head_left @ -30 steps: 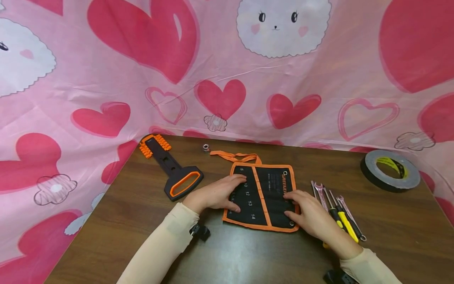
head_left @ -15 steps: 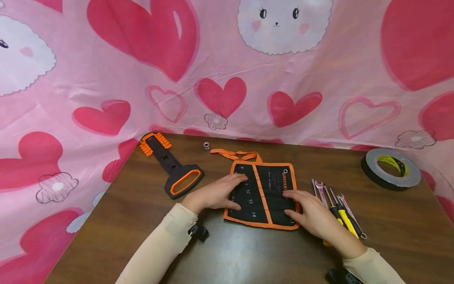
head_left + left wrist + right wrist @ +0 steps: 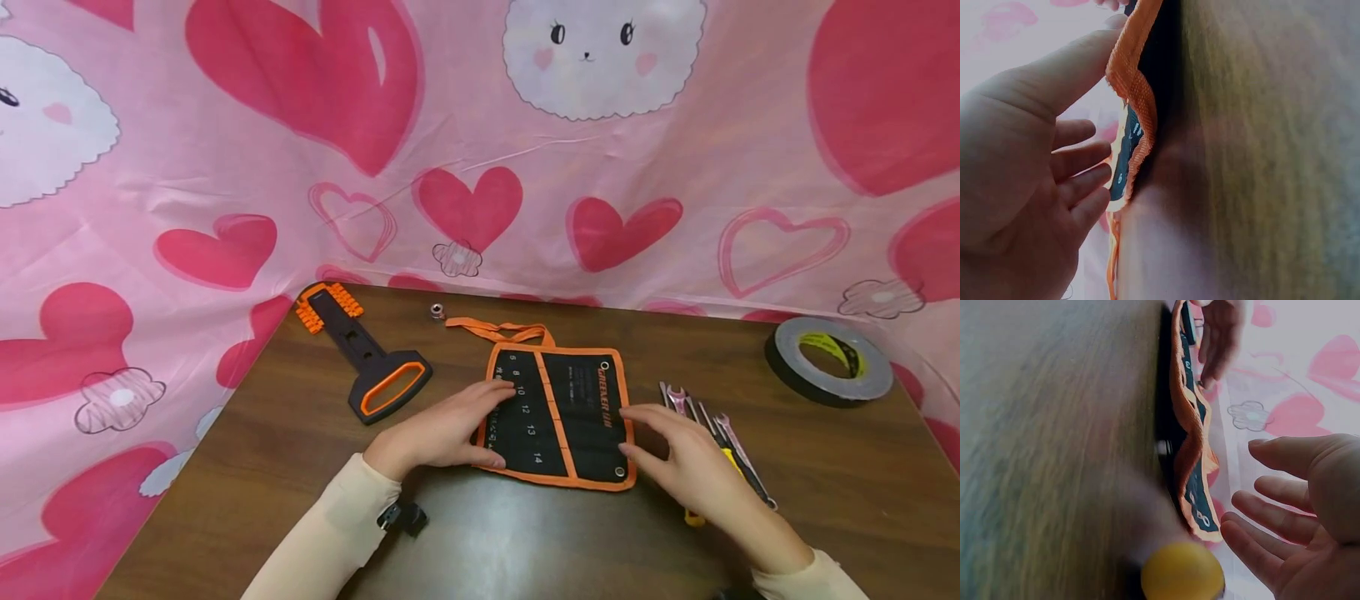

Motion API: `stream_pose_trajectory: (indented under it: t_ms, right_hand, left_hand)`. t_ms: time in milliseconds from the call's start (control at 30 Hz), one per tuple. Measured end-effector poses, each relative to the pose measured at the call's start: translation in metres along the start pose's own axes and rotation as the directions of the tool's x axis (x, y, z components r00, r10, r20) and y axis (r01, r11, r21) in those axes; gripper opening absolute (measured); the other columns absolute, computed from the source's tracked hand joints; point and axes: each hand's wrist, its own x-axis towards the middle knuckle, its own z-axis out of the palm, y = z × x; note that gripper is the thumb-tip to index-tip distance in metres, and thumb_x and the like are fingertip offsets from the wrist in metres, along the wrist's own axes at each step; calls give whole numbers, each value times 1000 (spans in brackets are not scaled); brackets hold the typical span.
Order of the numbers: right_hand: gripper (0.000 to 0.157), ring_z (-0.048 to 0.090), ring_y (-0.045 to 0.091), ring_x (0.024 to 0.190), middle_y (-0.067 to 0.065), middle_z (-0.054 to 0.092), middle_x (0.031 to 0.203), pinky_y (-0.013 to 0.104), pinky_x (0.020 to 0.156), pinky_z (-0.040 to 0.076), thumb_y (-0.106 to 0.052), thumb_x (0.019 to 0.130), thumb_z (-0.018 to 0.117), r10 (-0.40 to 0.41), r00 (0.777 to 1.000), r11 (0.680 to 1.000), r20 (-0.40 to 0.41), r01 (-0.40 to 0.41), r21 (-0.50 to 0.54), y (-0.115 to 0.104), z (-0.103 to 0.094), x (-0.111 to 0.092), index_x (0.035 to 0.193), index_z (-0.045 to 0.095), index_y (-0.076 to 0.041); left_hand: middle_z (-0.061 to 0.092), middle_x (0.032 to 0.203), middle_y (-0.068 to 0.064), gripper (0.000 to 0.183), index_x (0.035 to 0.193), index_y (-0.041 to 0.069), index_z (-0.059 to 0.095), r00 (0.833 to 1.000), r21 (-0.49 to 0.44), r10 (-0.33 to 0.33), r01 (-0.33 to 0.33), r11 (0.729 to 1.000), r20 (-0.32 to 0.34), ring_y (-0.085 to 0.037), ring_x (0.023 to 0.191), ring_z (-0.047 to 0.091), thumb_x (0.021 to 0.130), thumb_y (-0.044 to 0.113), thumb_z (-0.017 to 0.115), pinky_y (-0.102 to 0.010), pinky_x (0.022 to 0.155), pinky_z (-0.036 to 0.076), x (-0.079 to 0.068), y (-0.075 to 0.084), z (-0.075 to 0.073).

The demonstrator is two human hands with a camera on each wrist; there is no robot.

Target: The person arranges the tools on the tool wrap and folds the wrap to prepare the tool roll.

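A black tool pouch (image 3: 588,417) with orange trim and printed sizes lies spread on the table, its orange tie strap (image 3: 498,329) trailing off the top. My left hand (image 3: 442,429) is at the pouch's left edge, fingers loosely extended over it. In the left wrist view the thumb (image 3: 1079,69) reaches the orange border; whether it presses there I cannot tell. My right hand (image 3: 693,458) hovers by the right edge with fingers spread, holding nothing. Partly under that hand lie wrenches (image 3: 731,437) and screwdrivers; a yellow handle end (image 3: 1182,572) shows in the right wrist view.
Left of the pouch lies a black and orange brush-like tool (image 3: 367,358) with a loop handle. A small metal socket (image 3: 437,311) sits near the back edge. At the right stands a roll of grey tape (image 3: 828,362). Pink heart-print cloth (image 3: 465,125) hangs behind the table.
My hands have moved apart: the left slid a little left and nearer, the right drew back to the right off the pouch's face. The pouch stays in place.
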Motion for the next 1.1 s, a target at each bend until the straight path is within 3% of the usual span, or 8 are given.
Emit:
stream_pose_trajectory:
  t_ms: [267,400,533,667,1100]
  right_hand:
    - [41,76,26,101,9,79,121,54,86,61,-20,89,91,45,998,998,-47,-47,-47,12,-8,-17,126,77,-10]
    - [39,75,22,95,5,80,118,45,82,60,-19,87,91,37,996,998,-79,-41,-55,18,-9,-25,123,78,-11]
    - [39,71,11,89,0,80,112,33,75,60,-15,83,93,15,990,998,-138,-22,-51,23,-12,-33,120,80,-13]
    - [38,65,0,86,-2,79,108,27,72,59,-13,82,94,40,988,998,-146,-45,-33,26,-14,-37,118,80,-12]
    - [33,58,-10,78,-6,75,96,16,66,48,-7,82,93,79,981,997,-178,-81,-4,31,-13,-52,112,81,-13]
  left_hand:
    - [34,176,-6,94,167,12,38,1000,21,4,-3,1000,-12,-24,164,32,94,48,84,-49,131,36,-8,3,4]
    - [33,176,-5,93,167,12,38,1000,30,-1,1,1000,-1,-24,164,31,94,48,84,-50,131,36,-11,2,6]
    - [32,177,-5,94,167,12,38,1000,35,8,-9,999,16,-25,165,29,93,48,85,-50,131,35,-8,1,8]
    - [31,177,-4,95,167,13,38,999,29,-1,-1,1000,39,-23,165,29,93,48,85,-48,132,34,-3,0,7]
    - [30,177,-3,96,168,15,36,996,19,-38,36,999,86,-22,165,29,93,50,84,-47,132,33,-1,0,9]
